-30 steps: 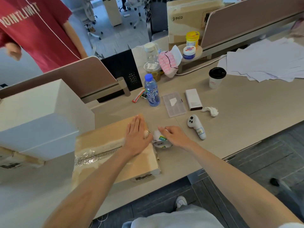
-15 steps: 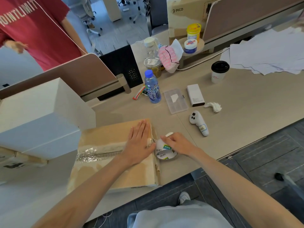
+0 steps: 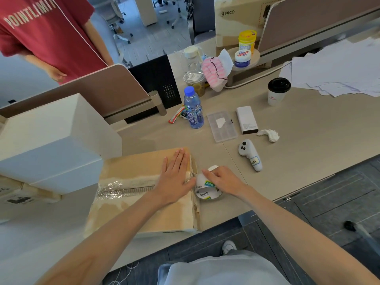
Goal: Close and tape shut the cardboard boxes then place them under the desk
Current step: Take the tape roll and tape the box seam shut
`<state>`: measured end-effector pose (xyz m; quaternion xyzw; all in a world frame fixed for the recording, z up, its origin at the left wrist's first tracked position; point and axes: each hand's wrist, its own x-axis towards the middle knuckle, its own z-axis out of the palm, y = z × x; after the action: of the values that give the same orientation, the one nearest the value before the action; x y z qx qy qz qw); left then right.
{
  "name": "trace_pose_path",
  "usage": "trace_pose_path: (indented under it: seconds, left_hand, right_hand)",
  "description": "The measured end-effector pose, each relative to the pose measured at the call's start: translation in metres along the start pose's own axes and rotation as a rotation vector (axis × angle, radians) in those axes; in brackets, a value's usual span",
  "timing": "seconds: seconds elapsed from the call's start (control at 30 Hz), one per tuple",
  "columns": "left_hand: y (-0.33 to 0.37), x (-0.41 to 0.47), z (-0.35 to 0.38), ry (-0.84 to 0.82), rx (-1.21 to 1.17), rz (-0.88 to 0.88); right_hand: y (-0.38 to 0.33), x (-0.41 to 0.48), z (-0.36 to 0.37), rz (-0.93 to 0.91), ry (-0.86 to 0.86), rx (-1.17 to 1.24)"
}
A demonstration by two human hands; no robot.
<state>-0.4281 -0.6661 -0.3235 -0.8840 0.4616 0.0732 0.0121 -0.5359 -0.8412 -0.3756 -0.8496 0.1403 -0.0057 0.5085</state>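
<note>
A flat brown cardboard box (image 3: pixel 133 214) lies on the desk (image 3: pixel 308 140) near its front edge, flaps closed, with a strip of clear tape (image 3: pixel 123 190) running along the centre seam. My left hand (image 3: pixel 174 177) presses flat on the box top near its right edge, fingers straight. Just right of the box, my right hand (image 3: pixel 222 179) grips a roll of clear tape (image 3: pixel 205 192) with a white printed core, held low against the box's right side. The tape between roll and box edge is mostly hidden by my hands.
A white box (image 3: pixel 51 140) stands left of the cardboard box. Behind are a blue bottle (image 3: pixel 193 112), a clear plastic case (image 3: pixel 222 126), a power bank (image 3: pixel 246 120), a white controller (image 3: pixel 249 155), a tissue (image 3: pixel 269 134), a coffee cup (image 3: pixel 277 91) and papers (image 3: pixel 339 73). A person in a red shirt (image 3: pixel 47 31) stands beyond the divider.
My right hand with the tape roll has dropped lower beside the box's right edge. My left hand stays flat on the box top.
</note>
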Motion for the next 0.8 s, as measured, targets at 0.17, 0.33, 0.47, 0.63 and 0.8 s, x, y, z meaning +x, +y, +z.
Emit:
trace_pose_path:
  seconds: [0.17, 0.33, 0.47, 0.63, 0.8]
  left_hand:
    - [0.001, -0.001, -0.001, -0.007, 0.011, -0.006]
    - [0.002, 0.0, -0.003, -0.03, 0.027, -0.009]
    - [0.003, 0.0, -0.004, -0.05, 0.026, -0.014]
    - [0.002, 0.0, -0.006, -0.062, 0.013, -0.017]
    - [0.001, -0.001, -0.005, -0.057, 0.015, -0.008]
  right_hand:
    - [0.004, 0.001, -0.001, -0.018, -0.036, -0.117]
    - [0.008, 0.007, 0.006, -0.032, -0.06, -0.251]
    - [0.008, 0.005, 0.011, -0.042, -0.028, -0.335]
    - [0.006, 0.004, 0.013, 0.063, -0.061, -0.3]
    - [0.024, -0.005, 0.012, 0.202, 0.047, 0.185]
